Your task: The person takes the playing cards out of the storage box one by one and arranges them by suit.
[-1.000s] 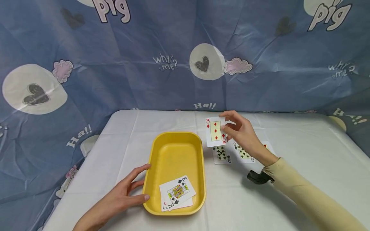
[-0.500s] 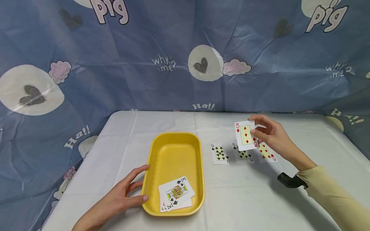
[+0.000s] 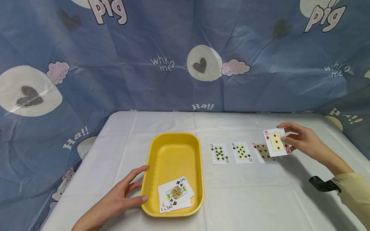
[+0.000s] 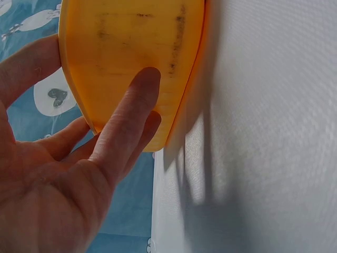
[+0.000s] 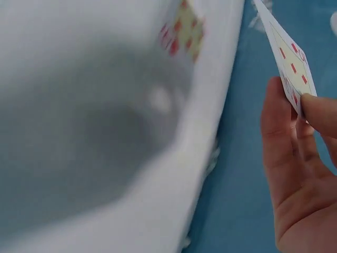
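Note:
A three of diamonds (image 3: 275, 141) is pinched between the thumb and fingers of my right hand (image 3: 306, 142), raised above the right part of the table. In the right wrist view the card (image 5: 295, 71) shows at a steep slant. It partly covers a hearts card (image 3: 261, 151) on the table. Left of that lie an eight of spades (image 3: 241, 153) and a nine of clubs (image 3: 219, 154). My left hand (image 3: 119, 195) touches the left side of a yellow tray (image 3: 201, 173) with extended fingers. In the left wrist view, fingertips (image 4: 146, 81) rest on its outer wall.
Inside the tray, a king of spades (image 3: 176, 193) lies over another card, mostly hidden. A white cloth covers the table (image 3: 245, 199). A blue printed curtain (image 3: 162, 86) hangs behind the table's far edge. A black strap (image 3: 325, 185) sits on the right wrist.
My right hand has carried the three of diamonds rightward, from above the nine of clubs past the eight of spades to the hearts card. The left hand and tray stay put.

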Demonstrator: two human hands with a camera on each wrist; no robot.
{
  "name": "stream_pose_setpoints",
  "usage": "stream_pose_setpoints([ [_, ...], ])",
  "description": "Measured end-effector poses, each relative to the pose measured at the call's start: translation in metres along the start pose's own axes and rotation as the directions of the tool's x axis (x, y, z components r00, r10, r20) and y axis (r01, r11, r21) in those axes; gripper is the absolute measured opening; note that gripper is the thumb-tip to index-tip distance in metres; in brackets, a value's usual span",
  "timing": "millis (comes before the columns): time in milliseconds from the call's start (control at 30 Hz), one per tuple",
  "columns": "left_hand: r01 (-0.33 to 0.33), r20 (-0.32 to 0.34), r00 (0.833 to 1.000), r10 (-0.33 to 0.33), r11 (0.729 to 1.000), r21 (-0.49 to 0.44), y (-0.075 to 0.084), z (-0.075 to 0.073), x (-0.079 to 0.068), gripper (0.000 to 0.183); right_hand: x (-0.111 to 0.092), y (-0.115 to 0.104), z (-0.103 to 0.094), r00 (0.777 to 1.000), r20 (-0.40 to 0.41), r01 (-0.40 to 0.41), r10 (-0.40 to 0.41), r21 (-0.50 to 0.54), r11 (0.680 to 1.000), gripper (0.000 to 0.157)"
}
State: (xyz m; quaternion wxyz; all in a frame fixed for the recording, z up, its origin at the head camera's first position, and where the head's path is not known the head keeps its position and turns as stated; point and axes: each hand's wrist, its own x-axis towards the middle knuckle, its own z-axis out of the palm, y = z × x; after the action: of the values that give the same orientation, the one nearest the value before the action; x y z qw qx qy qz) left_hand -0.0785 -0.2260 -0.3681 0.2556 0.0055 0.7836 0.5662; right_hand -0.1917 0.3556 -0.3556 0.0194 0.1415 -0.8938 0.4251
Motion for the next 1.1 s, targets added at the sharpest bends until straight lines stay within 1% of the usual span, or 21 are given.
stream_pose_setpoints([
  [133,0.0,0.0,1.0,0.0,1.0,-0.001,0.0,0.0,0.0,0.081,-0.006,0.017,-0.01,1.0,-0.003,-0.015,0.014,-0.053,0.998,0.039],
  [267,0.006,-0.007,1.0,-0.006,1.0,-0.001,0.0,0.0,0.0,0.081,-0.009,0.032,-0.011,0.999,0.018,-0.023,0.026,-0.143,0.99,0.038],
  [333,0.005,-0.007,1.0,-0.005,1.0,-0.002,-0.001,0.0,0.0,0.081,-0.009,0.038,-0.01,0.999,0.025,-0.021,0.027,-0.21,0.978,0.039],
  [433,0.004,-0.004,1.0,-0.004,1.0,-0.009,-0.001,0.0,0.0,0.081,-0.007,0.044,-0.009,1.0,0.023,-0.008,0.016,-0.313,0.95,0.039],
  [533,0.0,-0.004,1.0,0.0,1.0,-0.009,-0.001,0.0,0.0,0.081,-0.004,0.05,-0.007,1.0,0.023,-0.011,0.021,-0.381,0.925,0.037],
  [600,0.0,-0.002,1.0,0.0,1.0,-0.01,-0.001,0.0,0.0,0.081,-0.002,0.052,-0.006,0.999,0.035,-0.019,0.036,-0.401,0.916,0.036],
  [733,0.007,-0.003,1.0,-0.007,1.0,-0.01,0.0,0.001,0.0,0.081,-0.002,0.054,-0.005,0.998,0.042,-0.02,0.041,-0.412,0.911,0.037],
  [800,0.005,-0.006,1.0,-0.005,1.0,-0.007,0.0,0.0,0.0,0.081,-0.002,0.052,-0.004,0.999,0.025,-0.013,0.026,-0.409,0.912,0.04],
  [867,0.009,-0.014,1.0,-0.009,1.0,-0.003,0.0,0.001,0.0,0.081,-0.003,0.049,-0.002,1.0,-0.002,0.002,-0.003,-0.404,0.915,0.042],
  [967,0.007,-0.02,1.0,-0.007,1.0,0.006,0.001,0.001,-0.001,0.08,-0.004,0.038,0.003,0.997,-0.048,0.033,-0.055,-0.37,0.928,0.044],
  [1100,0.012,-0.022,1.0,-0.011,1.0,0.01,0.001,0.001,-0.002,0.081,-0.005,0.018,0.017,0.989,-0.067,0.111,-0.135,-0.28,0.953,0.046],
])
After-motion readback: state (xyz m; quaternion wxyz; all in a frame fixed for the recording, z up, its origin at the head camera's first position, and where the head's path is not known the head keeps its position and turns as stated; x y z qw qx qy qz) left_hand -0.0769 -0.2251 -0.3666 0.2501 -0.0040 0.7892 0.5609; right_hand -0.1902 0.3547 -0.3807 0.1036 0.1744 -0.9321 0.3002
